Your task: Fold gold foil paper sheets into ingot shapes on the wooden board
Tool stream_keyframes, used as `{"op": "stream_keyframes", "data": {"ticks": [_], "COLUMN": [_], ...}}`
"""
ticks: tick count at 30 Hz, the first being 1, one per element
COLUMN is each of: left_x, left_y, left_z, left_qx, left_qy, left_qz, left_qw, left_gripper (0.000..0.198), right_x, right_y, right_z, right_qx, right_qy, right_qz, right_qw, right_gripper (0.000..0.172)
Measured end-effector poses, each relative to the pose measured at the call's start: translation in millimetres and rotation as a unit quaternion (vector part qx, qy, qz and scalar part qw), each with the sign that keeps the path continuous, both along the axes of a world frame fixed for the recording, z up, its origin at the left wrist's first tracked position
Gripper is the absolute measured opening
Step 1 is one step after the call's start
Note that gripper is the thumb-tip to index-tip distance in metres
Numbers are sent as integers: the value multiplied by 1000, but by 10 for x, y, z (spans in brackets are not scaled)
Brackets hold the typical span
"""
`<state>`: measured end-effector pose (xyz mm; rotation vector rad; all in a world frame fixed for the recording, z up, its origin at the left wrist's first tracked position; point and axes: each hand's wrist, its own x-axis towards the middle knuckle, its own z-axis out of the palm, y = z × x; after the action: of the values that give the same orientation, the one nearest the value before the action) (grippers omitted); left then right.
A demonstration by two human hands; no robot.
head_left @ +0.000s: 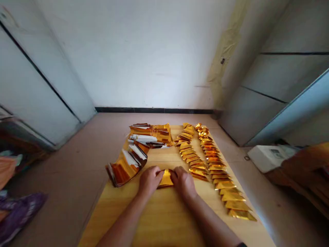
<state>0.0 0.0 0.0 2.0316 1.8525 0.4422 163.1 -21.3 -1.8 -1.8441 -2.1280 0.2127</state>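
Biggest thing in front of you is the plain white painted wall, and under your arms is the pale yellow wooden table. Over on your right there's a long row of folded, shiny gold foil pieces, overlapping along the table's edge, with a shorter inner row of the same gold foil between it and your right hand. Far left corner: a loose pile of gold-and-white paper sheets, plus a second, curled gold-and-white pile closer in, near your left hand. Your left hand and right hand are close together, each pinching with thumb and fingers. What they've got is the small rectangular gold foil piece, right between them, left end in one, right end in the other, can't tell if it's touching the wood
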Motion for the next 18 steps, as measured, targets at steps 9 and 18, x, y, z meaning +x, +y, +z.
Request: {"op": "stream_keyframes", "data": {"ticks": [9,18], "left_x": [47,31], "left_y": [-97,-90], "left_z": [-18,-52], "left_qx": [101,197], "left_qy": [95,151], "left_qz": [-13,-160], "left_qw": [990,955], "left_gripper": [11,11], "right_x": [-106,-124], "right_y": [26,1], "right_z": [-26,-58], "right_qx": [-26,-6], "right_qy": [-60,-116], "right_qz": [-48,4], "right_qw": [997,993], "right_gripper": [9,5]}}
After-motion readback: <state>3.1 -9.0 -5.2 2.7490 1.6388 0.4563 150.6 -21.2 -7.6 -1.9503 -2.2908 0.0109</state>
